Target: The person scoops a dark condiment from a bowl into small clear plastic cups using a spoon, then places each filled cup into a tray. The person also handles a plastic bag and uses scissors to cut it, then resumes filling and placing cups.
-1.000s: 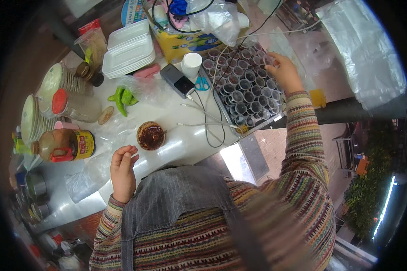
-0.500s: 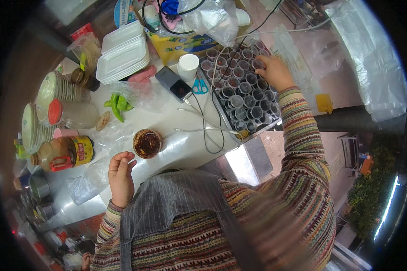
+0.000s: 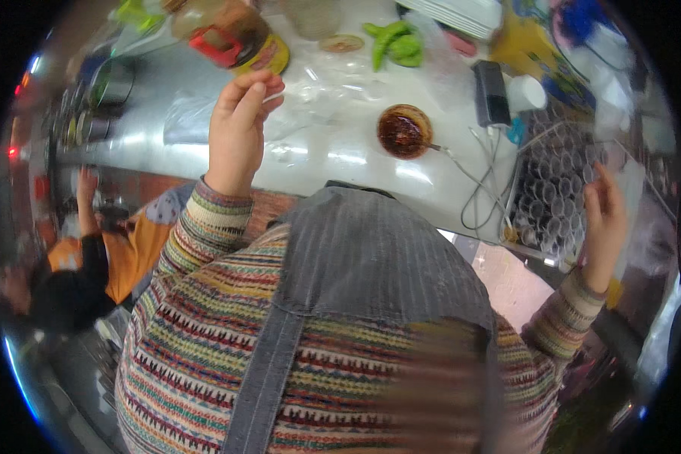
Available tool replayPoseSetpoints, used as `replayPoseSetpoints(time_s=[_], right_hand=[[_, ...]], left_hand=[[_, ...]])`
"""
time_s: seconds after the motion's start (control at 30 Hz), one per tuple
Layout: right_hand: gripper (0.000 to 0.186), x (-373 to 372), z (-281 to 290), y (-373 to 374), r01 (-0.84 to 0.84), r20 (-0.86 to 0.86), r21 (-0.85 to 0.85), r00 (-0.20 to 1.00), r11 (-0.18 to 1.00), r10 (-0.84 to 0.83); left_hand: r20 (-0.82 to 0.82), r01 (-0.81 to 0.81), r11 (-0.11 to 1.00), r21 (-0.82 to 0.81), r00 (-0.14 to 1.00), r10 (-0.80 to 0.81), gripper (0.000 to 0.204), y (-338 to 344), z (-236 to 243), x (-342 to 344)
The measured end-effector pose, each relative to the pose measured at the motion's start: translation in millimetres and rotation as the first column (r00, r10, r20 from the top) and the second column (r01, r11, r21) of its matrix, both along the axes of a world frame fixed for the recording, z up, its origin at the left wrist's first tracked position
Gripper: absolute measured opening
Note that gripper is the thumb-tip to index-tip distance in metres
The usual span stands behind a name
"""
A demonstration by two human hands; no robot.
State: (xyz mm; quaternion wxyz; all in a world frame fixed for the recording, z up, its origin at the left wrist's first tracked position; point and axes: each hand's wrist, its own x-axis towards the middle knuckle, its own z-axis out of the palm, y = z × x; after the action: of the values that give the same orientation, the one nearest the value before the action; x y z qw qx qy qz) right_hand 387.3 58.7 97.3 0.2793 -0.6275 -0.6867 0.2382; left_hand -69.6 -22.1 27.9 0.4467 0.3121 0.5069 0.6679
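Note:
My left hand point(image 3: 238, 136) is raised over the steel counter near a large jar with a red handle and yellow label point(image 3: 257, 49). Its thumb and fingers are pinched together, and what may be between them is too small to make out. At the far right, my right hand point(image 3: 607, 223) is beside a tray of small clear cups point(image 3: 552, 189), thumb and forefinger apart, with nothing visible in it. Between the hands stands a round tub of dark red-brown sauce point(image 3: 404, 130), and a cable's plug end reaches its rim.
Green peppers point(image 3: 397, 44) lie near clear plastic film. A dark power bank point(image 3: 492, 92) with cables, a white cup point(image 3: 527, 94), blue scissors point(image 3: 515, 131) and foam trays point(image 3: 465, 13) are at the back. Another person in orange and black point(image 3: 98, 265) is at the left.
The view has swung left, so the tub and cup tray appear farther right. My left hand has risen toward the labelled jar. My right hand has drawn back to the tray's edge.

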Motion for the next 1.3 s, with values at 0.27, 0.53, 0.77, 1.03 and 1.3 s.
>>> replayPoseSetpoints(time_s=[0.27,0.53,0.77,1.03,1.3], right_hand=[[0.035,-149.4,-44.6,-65.7,-0.570,-0.143,-0.246,0.821,0.784,0.553],[0.033,-192.6,-36.9,-85.3,-0.613,-0.188,-0.258,0.790,0.747,0.584],[0.032,-204.4,-32.5,-83.3,-0.582,-0.190,-0.252,0.813,0.773,0.550],[0.024,-253.3,-51.8,-76.5,-0.512,-0.166,0.145,0.831,0.847,0.531],[0.011,-240.3,-71.8,-78.7,-0.477,-0.201,0.158,0.841,0.864,0.502]], left_hand=[[-0.761,-0.152,0.920,-0.360,0.619,-0.195,0.020,-75.1,-48.1,-48.0],[-0.903,-0.059,0.949,-0.310,0.330,-0.275,0.051,-79.0,-99.3,-43.9],[-0.610,0.130,0.962,-0.241,0.750,-0.254,0.049,-62.2,-66.4,-20.3],[-0.500,0.478,0.864,-0.157,0.716,-0.487,0.049,-31.4,-34.2,33.6],[0.271,0.682,0.705,-0.194,0.728,-0.629,0.035,-25.5,-32.3,27.6]])
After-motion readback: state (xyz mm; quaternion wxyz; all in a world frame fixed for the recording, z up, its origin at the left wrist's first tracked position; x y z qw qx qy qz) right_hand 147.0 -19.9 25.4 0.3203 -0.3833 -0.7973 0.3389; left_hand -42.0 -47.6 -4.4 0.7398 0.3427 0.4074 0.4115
